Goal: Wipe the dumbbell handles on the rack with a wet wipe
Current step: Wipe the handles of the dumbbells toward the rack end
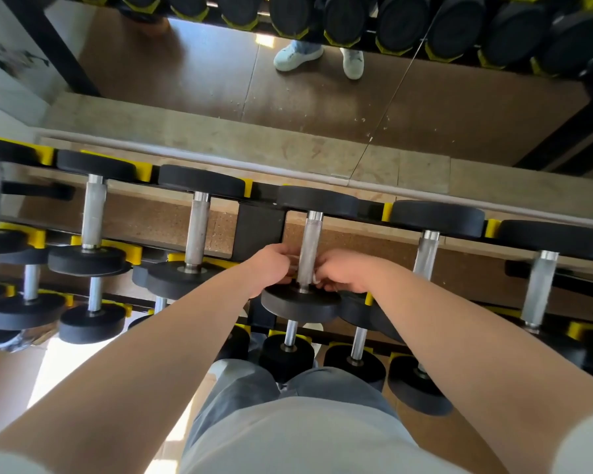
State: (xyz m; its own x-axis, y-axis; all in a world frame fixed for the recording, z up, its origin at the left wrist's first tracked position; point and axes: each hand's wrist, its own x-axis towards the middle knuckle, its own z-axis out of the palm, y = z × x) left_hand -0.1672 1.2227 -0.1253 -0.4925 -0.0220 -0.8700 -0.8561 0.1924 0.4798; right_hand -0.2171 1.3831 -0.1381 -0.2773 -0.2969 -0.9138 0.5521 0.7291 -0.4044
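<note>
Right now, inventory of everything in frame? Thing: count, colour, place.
top-tier dumbbells: six in view, black heads, silver handles, across the rack's upper row
lower dumbbells: several, black and silver, tiers below, partly hidden
rack: one, black with yellow cradles, mid-frame
wet wipe: one, white, at the near end of the centre handle
mirror: one, behind the rack, reflecting brown floor, dumbbell ends, white shoes
ledge: one, beige, below the mirror
trousers: grey, bottom centre
left hand: grips the wipe left of the handle
right hand: pinches the wipe right of it
</note>
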